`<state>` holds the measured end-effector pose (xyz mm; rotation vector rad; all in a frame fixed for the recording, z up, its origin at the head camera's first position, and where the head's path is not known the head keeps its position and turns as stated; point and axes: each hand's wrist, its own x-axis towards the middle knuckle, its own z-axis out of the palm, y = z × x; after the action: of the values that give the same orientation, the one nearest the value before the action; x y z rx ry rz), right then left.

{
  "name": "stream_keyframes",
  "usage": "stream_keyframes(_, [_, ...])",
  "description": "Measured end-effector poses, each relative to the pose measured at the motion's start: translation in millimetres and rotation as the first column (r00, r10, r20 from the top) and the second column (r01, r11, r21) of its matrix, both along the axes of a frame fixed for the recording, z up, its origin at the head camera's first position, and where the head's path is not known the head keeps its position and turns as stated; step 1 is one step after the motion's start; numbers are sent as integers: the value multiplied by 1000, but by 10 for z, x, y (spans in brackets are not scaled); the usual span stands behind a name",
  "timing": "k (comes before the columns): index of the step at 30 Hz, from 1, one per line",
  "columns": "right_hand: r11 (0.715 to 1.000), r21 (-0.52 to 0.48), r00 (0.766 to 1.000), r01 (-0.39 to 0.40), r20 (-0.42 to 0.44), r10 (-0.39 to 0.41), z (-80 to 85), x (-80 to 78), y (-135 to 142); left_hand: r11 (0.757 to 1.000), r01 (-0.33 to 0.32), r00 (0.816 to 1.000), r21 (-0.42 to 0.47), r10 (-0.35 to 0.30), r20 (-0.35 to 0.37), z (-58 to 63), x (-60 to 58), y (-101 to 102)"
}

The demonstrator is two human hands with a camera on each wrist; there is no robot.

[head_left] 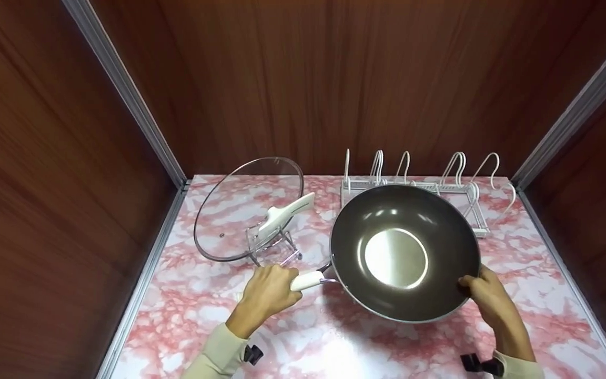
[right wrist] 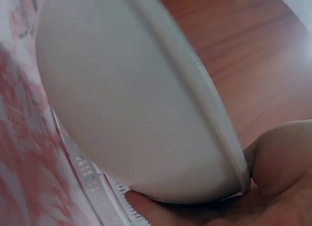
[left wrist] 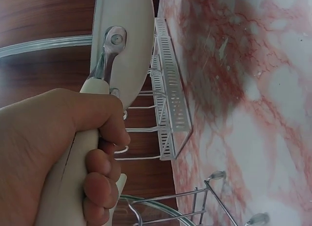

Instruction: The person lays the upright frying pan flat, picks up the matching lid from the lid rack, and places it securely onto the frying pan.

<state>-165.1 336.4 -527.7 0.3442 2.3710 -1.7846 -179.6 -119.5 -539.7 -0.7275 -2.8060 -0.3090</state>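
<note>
A wok [head_left: 397, 210] with a dark inside and a cream outside is held above the marbled surface, its opening facing up toward the head camera. My left hand [head_left: 271, 289] grips its cream handle [head_left: 307, 280], fingers wrapped round it in the left wrist view. On the opposite side, my right hand [head_left: 490, 300] pinches the rim, thumb inside and fingers under the cream outer wall [right wrist: 112, 99]. Behind the wok stands a white wire rack [head_left: 479, 231] with several upright loops, partly hidden by it.
Left of the wok, a glass lid [head_left: 229, 210] with a cream handle [head_left: 282, 216] leans in a small metal wire stand [head_left: 290, 250]. Wood-grain panels [head_left: 303, 89] close off the back and both sides of the red-and-white marbled surface [head_left: 187, 305].
</note>
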Motion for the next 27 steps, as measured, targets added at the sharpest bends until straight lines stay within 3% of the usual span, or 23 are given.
stream_keyframes(4, [988,-149,999,-41,1,41,-60,-31,23,1000,3,1000,9,-3,18,-11,-4,-14])
stream_keyframes(8, [981,-187,998,-44,32,51,-74,-56,74,1000,7,1000,13,-8,25,-14,-3,-24])
stream_keyframes(16, [1000,-20,997,7,83,-5,-23,-90,167,1000,14,997,23,-15,77,-36,11,-49])
stream_keyframes(23, [986,159,999,-40,38,34,-55,-159,193,1000,13,995,12,-14,100,-81,12,-72])
stream_keyframes(27, [976,207,998,-66,7,66,-102,-202,206,1000,22,994,16,-24,109,-107,-7,-78])
